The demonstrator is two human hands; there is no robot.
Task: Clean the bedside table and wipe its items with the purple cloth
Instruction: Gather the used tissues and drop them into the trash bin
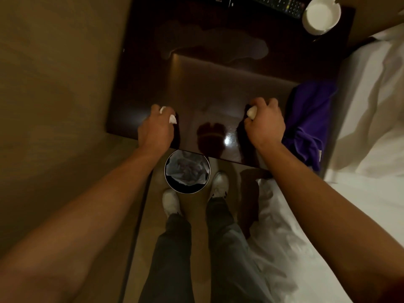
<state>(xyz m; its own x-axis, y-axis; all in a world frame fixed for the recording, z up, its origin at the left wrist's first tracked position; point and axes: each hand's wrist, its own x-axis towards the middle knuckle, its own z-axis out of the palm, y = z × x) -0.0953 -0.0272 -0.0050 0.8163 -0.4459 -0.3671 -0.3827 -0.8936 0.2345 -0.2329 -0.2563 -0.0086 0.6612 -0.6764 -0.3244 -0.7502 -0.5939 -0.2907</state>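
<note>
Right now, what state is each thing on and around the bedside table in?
Left hand: grips crumpled white tissue.
Right hand: grips a white wad.
Purple cloth: bunched, untouched, draped over the table's front edge.
Bedside table: smeared.
Ashtray: upright, looks empty.
Bin: open, lined.

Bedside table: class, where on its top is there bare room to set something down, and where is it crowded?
The broad middle of the bedside table is bare, from its left edge across to the purple cloth. A narrow gap lies between the left hand and right hand, each gripping white scraps. The back right corner is crowded by the remote and ashtray.
</note>
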